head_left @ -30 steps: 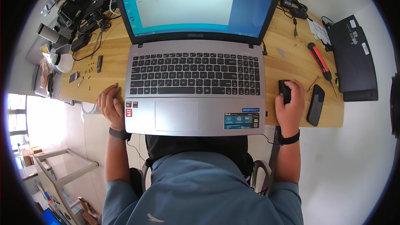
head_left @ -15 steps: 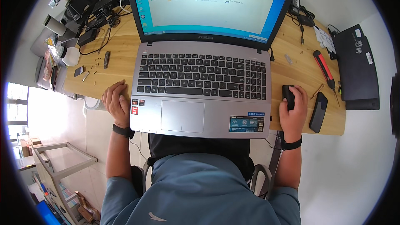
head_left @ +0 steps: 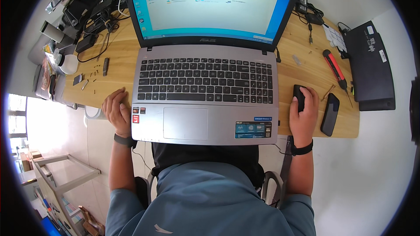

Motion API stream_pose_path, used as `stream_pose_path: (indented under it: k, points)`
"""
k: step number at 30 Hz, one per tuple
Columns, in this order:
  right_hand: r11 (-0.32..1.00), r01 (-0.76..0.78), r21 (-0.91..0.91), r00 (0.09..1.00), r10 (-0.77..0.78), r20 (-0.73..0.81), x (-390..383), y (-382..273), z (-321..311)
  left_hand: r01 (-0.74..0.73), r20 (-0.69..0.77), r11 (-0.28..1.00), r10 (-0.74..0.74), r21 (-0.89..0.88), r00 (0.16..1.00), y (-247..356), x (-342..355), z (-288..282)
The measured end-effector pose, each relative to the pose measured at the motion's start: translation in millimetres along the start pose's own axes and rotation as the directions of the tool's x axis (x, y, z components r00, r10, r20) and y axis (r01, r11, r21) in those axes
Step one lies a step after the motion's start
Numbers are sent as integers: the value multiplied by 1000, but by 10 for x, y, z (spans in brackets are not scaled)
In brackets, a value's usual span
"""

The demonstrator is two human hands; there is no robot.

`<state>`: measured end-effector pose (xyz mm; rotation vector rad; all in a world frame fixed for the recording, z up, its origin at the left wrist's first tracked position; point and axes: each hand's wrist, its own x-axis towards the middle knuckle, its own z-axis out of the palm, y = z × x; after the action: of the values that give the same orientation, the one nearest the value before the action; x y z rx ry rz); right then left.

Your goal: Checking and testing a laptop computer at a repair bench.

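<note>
A grey laptop [head_left: 151, 124] stands unfolded in front of me, its lit screen [head_left: 210, 13] showing a file window with several icons. My right hand [head_left: 304, 116] is wrapped over a black mouse [head_left: 299, 98] beside the laptop's right edge. On the other side, my left hand [head_left: 117, 112] rests at the table's front edge, close to the laptop's left corner. Its fingers are loosely bent, the thumb lies apart from them, and nothing shows in it. Neither hand touches the keyboard [head_left: 201, 78] or the touchpad [head_left: 186, 123].
Right of the mouse lie a black phone [head_left: 330, 114], a red and black screwdriver [head_left: 334, 66] and a dark flat panel [head_left: 374, 67]. Several screws [head_left: 95, 80] and a small dark stick [head_left: 106, 67] are on the left. Tangled cables [head_left: 105, 24] fill the back left.
The whole view has shifted a little, so the laptop and table sit slightly farther left. My right hand stays on the mouse, and the left still rests beside the laptop.
</note>
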<state>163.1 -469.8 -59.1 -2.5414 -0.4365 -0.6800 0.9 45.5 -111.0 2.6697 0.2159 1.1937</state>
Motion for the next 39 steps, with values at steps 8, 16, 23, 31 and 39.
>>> stream_pose_path:
  k: [8, 16, 23, 31, 39]
  points:
    - [1000, 5, 7, 1000, -5, 5, 10, -5, 16, -5, -9, 1000, 5, 12, 1000, 7, 23, -31]
    - [999, 25, 22, 999, -26, 44, 2, 12, -13, -1, -10, 1000, 1, -7, 1000, 63, 49, -22]
    - [999, 28, 34, 998, -29, 50, -4, -3, -15, 7, -3, 1000, -7, -16, 1000, 56, 46, -39]
    - [996, 67, 57, 991, -74, 113, -5, 5, -44, 26, -6, 1000, -27, -14, 1000, 94, 67, -54]
    - [994, 74, 79, 986, -85, 141, -16, 35, -41, 14, -16, 1000, -15, -13, 1000, 89, 70, -53]
